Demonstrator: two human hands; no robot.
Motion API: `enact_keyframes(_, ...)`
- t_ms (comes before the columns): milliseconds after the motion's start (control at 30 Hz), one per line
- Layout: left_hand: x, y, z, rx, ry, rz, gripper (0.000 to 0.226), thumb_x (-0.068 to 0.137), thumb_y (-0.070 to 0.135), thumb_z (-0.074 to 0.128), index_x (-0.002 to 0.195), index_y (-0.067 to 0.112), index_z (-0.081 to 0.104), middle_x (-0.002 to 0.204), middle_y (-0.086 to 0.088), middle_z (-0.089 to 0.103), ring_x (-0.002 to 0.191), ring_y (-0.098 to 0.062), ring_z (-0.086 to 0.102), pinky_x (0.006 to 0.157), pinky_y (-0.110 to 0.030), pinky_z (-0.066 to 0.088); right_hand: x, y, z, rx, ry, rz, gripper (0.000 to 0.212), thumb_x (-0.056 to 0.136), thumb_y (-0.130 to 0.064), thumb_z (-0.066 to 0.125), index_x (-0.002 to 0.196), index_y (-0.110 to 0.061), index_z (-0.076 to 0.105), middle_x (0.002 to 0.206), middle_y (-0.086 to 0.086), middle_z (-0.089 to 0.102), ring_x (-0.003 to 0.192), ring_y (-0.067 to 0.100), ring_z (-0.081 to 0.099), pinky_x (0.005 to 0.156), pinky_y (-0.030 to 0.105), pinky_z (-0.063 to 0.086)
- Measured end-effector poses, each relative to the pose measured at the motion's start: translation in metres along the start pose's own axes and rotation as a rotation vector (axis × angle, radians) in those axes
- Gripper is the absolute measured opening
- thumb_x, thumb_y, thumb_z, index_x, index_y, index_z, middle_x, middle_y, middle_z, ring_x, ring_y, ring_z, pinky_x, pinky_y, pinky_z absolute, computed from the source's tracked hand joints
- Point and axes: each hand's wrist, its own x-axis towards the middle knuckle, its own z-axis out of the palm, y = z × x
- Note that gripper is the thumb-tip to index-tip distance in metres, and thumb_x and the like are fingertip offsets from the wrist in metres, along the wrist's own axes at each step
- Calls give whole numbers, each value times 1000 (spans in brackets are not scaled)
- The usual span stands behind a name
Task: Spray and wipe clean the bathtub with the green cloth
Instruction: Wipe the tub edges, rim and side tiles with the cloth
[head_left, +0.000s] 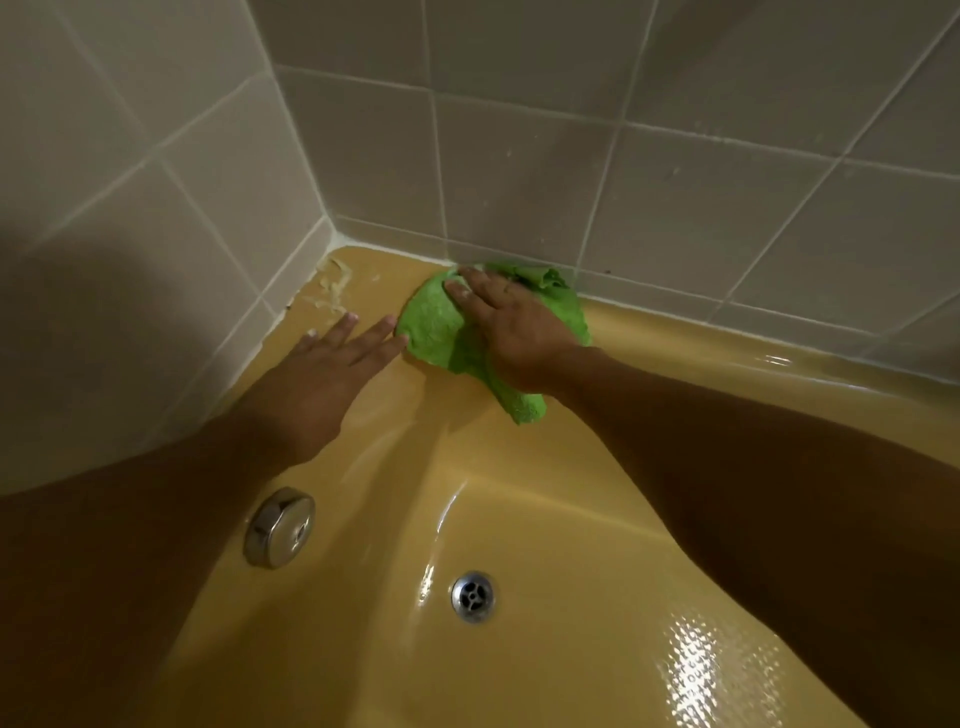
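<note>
We press our right hand (511, 332), fingers straight and spread, on the green cloth (434, 330) at the back rim of the bathtub (675, 343) — the smeared corner (332, 288) lies leftward, nearer our flat, straight-fingered left hand (332, 361).

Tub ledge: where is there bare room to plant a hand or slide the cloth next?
Free: the bathtub ledge along the tiled wall, right of the green cloth; the slope from the cloth down to the drain. Crowded: the corner, with left hand, right hand and flaky residue.
</note>
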Motion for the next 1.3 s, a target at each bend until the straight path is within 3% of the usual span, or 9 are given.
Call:
enact_keyframes(300, -44, 59, 12, -171, 246, -576, 101, 89, 2, 63, 164, 38, 5, 173, 15, 0, 160, -19, 3, 123, -62, 18, 2, 2, -3, 73, -5, -36, 71, 97, -7, 50, 162, -20, 24, 170, 7, 14, 157, 28, 13, 128, 38, 10)
enact_keyframes(433, -83, 41, 28, -126, 324, -527, 103, 83, -3, 72, 164, 35, 20, 172, 12, 16, 159, -22, 14, 117, -63, 24, 1, 0, -2, 72, -15, -21, 69, 95, -18, 41, 162, -19, 25, 170, 8, 16, 157, 28, 13, 127, 39, 11)
enact_keyframes(533, -106, 21, 45, -208, 364, -526, 74, 92, 0, 64, 158, 24, 40, 166, -1, 35, 152, -39, 31, 112, -60, 32, 2, 2, -1, 63, -3, -22, 74, 88, -22, 40, 161, -19, 27, 170, 8, 17, 156, 28, 15, 127, 38, 12)
enact_keyframes(633, -132, -3, 64, -50, 469, -308, 59, 93, 29, 45, 151, 23, 50, 155, -9, 51, 138, -44, 49, 107, -52, 40, 7, 3, 6, 62, 34, -16, 71, 96, -3, 51, 161, -20, 28, 170, 6, 17, 157, 26, 15, 128, 36, 10)
enact_keyframes(700, -144, -17, 76, 115, 559, -170, 56, 93, 34, 41, 143, 18, 61, 149, -10, 56, 137, -37, 47, 117, -38, 27, 12, 1, 8, 51, 37, -23, 68, 99, -4, 49, 161, -20, 28, 169, 5, 18, 157, 25, 14, 127, 33, 8)
enact_keyframes(900, -135, -19, 73, 10, 553, -94, 57, 92, 32, 40, 142, 13, 60, 149, -13, 56, 138, -37, 47, 104, -38, 32, 48, -28, 13, 21, 28, -99, 70, 100, -53, 22, 160, -18, 31, 168, 10, 24, 155, 28, 20, 127, 36, 11)
enact_keyframes(1033, -138, -16, 60, -131, 488, -151, 60, 91, 37, 39, 143, 17, 61, 156, -4, 51, 143, -35, 46, 108, -39, 32, 55, -36, 18, -19, 48, -112, 74, 101, -63, 29, 161, -19, 26, 168, 8, 24, 154, 27, 22, 126, 40, 16)
enact_keyframes(1133, -140, -18, 57, -204, 457, -120, 60, 91, 37, 41, 145, 18, 59, 159, 0, 47, 149, -30, 39, 111, -39, 32, 48, -35, 15, -83, 194, -110, 61, 102, -58, 42, 144, -14, 48, 156, 16, 38, 133, 40, 47, 109, 48, 40)
enact_keyframes(1300, -136, -25, 55, -173, 408, -69, 63, 87, 35, 43, 146, 17, 58, 159, -2, 46, 149, -30, 37, 112, -41, 31, 43, -56, 26, -288, 429, -52, 34, 103, -39, 42, 105, -12, 64, 108, 18, 55, 98, 37, 53, 80, 45, 42)
